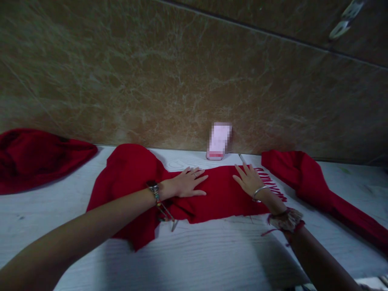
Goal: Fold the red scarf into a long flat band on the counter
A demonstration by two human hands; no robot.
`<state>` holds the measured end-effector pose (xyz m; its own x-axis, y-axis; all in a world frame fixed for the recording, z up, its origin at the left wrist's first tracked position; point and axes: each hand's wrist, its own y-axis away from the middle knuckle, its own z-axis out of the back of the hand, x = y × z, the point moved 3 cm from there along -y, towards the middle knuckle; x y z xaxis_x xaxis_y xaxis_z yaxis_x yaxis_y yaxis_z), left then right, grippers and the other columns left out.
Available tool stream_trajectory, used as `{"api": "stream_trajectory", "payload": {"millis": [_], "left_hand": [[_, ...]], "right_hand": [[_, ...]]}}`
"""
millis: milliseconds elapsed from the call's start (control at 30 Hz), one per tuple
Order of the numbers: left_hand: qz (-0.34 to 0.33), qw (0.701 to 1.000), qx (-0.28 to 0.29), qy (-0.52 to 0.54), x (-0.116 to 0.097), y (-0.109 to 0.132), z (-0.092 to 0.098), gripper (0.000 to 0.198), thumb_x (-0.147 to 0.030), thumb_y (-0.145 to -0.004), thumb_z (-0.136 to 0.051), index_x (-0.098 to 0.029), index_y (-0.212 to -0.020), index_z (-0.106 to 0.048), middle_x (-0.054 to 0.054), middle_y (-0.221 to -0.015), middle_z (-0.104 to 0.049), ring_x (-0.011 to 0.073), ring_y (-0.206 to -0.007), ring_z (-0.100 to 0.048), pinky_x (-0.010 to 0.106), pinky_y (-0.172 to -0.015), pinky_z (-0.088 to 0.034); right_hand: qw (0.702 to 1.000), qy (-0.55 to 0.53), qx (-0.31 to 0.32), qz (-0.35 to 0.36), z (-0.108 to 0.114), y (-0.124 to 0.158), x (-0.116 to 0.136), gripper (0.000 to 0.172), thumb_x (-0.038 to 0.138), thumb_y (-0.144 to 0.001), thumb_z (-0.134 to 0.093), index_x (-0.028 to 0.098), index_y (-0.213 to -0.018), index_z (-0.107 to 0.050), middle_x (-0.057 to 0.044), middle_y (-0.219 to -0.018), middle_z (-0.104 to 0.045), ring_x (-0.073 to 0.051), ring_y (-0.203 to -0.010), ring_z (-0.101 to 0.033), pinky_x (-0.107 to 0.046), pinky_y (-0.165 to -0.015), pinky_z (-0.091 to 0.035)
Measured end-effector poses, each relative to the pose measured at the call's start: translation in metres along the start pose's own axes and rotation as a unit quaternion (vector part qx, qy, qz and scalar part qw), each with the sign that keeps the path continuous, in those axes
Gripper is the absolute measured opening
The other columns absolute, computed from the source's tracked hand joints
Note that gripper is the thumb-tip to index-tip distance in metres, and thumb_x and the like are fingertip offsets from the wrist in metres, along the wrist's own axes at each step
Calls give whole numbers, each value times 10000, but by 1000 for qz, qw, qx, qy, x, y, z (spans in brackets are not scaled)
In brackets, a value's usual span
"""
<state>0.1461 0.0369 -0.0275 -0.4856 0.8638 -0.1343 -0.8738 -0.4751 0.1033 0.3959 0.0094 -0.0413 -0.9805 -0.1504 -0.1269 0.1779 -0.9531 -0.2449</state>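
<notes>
In the head view, a long piece of soft-looking red cloth (218, 199) lay across the middle of a white wood-grained tabletop (212, 250), in front of a brown marble-patterned wall (145, 81); its left part was wide and bunched, its middle was a rather flat strip, and at its right end wavy red threads (272, 185) lay loose on the white surface.

The left hand (189, 184) was palm down on the strip, close to the bunched part, with the fingers spread apart; the right hand (249, 182) was also palm down, near the threaded end, and its fingers were apart too; neither hand was clamped on anything, both only rested on the cloth.

A slim pinkish phone (218, 139), its screen blurred by pixels, was just beyond the cloth, between the two hands and apart from them; a second red cloth, folded and narrow (317, 182), lay to the right, and a rounded red cloth (39, 163) lay at the far left, by the wall.

In my judgement, the piece under the hands was light, limp and not fragile, and it would crease or slide easily if pushed from one side; the better hold seemed to be a pinch at both long edges of the strip, or a flat palm for smoothing; the loose threads looked a poor place to pull, because they could perhaps fray or catch on the silver bangle (260, 193) of the right wrist.
</notes>
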Motion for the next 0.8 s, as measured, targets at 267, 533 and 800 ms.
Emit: {"api": "stream_trajectory", "payload": {"millis": [267,533,800], "left_hand": [[271,957,-52,-88,96,101,19,639,-538,-826,-426,-201,-1360,-328,150,-1451,-212,359,-1322,-148,563,-1001,-174],[408,902,-109,93,149,164,9,904,-459,-685,-572,-72,-1391,-161,187,-1264,-478,306,-1163,-458,392,-954,-361],[440,883,-133,91,151,178,20,677,-261,-672,-567,-128,-1302,-359,73,-999,-638,242,-917,-608,320,-815,-466]], "right_hand": [[985,-70,80,132,22,-17,100,548,508,-866,-337,255,-1352,-347,-94,-1437,-300,-315,-1319,-207,-574,-1008,-237],[987,-21,123,105,0,-15,93,547,494,-865,-343,249,-1354,-347,-92,-1433,-299,-318,-1298,-257,-559,-1018,-234],[990,-30,111,84,-13,-15,64,539,514,-858,-313,278,-1339,-366,-75,-1425,-323,-312,-1292,-277,-585,-994,-256]]}}
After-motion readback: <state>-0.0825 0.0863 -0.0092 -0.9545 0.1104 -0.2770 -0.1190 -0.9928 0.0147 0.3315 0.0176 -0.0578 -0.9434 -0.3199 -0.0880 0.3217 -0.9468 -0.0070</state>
